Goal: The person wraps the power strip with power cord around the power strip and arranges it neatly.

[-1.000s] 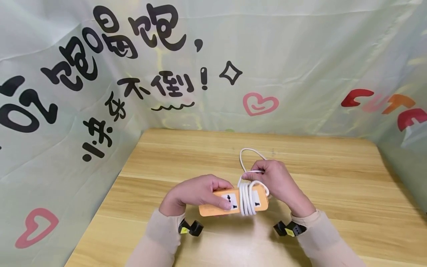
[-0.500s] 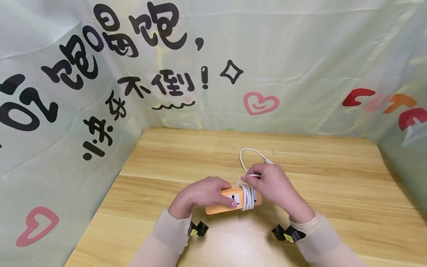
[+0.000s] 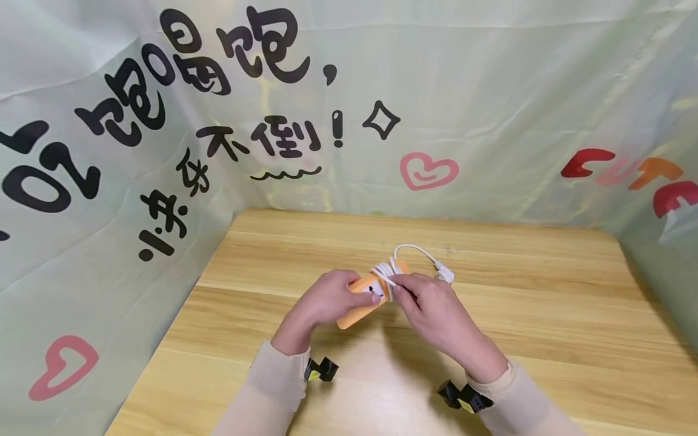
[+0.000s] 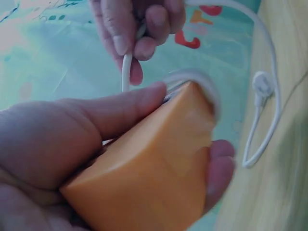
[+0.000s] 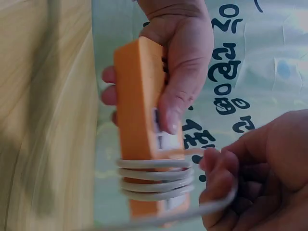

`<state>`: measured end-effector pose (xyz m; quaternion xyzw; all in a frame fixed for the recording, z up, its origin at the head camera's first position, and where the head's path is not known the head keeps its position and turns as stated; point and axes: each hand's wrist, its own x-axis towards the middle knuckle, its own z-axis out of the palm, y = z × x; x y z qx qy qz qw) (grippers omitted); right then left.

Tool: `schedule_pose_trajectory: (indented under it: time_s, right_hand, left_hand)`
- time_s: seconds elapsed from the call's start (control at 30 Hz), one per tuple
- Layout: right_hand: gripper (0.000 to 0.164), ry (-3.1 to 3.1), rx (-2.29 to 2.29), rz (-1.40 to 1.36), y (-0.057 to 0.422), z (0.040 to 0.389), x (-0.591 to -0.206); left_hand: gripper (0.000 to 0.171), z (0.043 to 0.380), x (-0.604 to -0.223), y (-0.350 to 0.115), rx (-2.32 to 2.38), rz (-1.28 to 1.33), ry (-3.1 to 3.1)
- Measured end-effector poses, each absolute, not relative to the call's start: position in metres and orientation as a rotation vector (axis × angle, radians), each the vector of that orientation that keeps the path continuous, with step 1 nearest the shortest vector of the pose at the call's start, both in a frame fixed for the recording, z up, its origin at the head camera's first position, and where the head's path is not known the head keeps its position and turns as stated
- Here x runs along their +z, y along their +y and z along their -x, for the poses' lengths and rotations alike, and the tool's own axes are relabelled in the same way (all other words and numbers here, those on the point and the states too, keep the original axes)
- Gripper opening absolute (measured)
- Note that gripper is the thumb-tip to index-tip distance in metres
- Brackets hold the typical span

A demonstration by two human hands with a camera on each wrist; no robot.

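Observation:
An orange power strip (image 3: 355,315) with white socket panels is held above the table in my left hand (image 3: 327,304). The thumb lies along the socket face and the fingers wrap the back, as the right wrist view shows. Several turns of white cord (image 5: 156,174) circle the strip past the thumb. My right hand (image 3: 440,310) pinches the cord close to the strip's socket side. From there the loose cord loops away to a white plug (image 3: 445,272), seen beyond the right hand. In the left wrist view the plug (image 4: 262,85) hangs at the right.
The wooden table (image 3: 545,315) spreads under both hands. A pale printed cloth (image 3: 507,91) with black characters and pink hearts walls the back and sides. Each wrist carries a small black camera (image 3: 466,398).
The strip has swung from nearly level to a slant, its wrapped end turned up and away. My right hand has moved left and closer to the strip with the cord. The plug has come into sight.

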<state>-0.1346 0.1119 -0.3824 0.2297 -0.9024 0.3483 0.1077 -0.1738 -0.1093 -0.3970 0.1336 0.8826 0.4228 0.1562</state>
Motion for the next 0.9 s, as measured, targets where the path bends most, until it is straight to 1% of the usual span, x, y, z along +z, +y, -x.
schedule_pose_trajectory:
  time_s: [0.07, 0.17, 0.2, 0.37, 0.47, 0.53, 0.67, 0.9]
  right_hand:
    - [0.016, -2.664, 1.098, -0.645, 0.111, 0.134, -0.382]
    - [0.008, -2.66, 1.226, -0.587, 0.112, 0.134, -0.381]
    - [0.008, -2.658, 1.257, -0.567, 0.112, 0.134, -0.381]
    - [0.027, -2.666, 1.265, -0.47, 0.114, 0.136, -0.382]
    - [0.035, -2.654, 1.26, -0.448, 0.115, 0.138, -0.383]
    - [0.032, -2.631, 1.294, -0.464, 0.115, 0.139, -0.383]
    - [0.018, -2.585, 1.377, -0.546, 0.116, 0.139, -0.383]
    - [0.012, -2.562, 1.377, -0.609, 0.117, 0.139, -0.383]
  left_hand:
    - [0.029, 0.174, -0.394, -0.111, 1.278, -0.363, 2.523]
    - [0.029, 0.174, -0.391, -0.111, 1.38, -0.333, 2.487]
    - [0.029, 0.174, -0.389, -0.111, 1.398, -0.327, 2.481]
    - [0.03, 0.173, -0.387, -0.11, 1.468, -0.293, 2.466]
    - [0.031, 0.174, -0.386, -0.111, 1.534, -0.253, 2.439]
    - [0.032, 0.175, -0.386, -0.112, 1.591, -0.224, 2.419]
    - [0.031, 0.177, -0.386, -0.114, 1.712, -0.167, 2.376]
    - [0.034, 0.177, -0.385, -0.115, 1.905, -0.159, 2.168]
